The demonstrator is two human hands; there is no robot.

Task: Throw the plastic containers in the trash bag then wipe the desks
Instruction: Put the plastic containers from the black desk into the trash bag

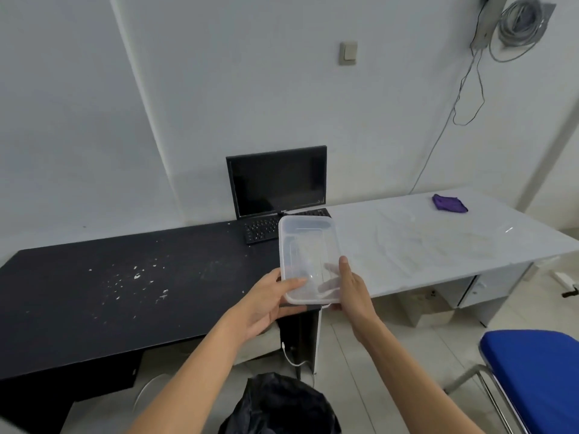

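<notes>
both hands, left hand [272,303] and right hand [351,286], pinch the clear rectangular plastic container [308,258]; released carelessly, it could miss the black trash bag [279,405].

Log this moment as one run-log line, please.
step: bin container | left hand and right hand grip container | trash bag on floor below | cloth on white desk | crumbs on black desk

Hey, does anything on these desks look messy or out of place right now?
Yes. White crumbs are scattered across the middle of the black desk, stark against its dark top. A purple cloth lies crumpled on the far side of the white desk.
</notes>
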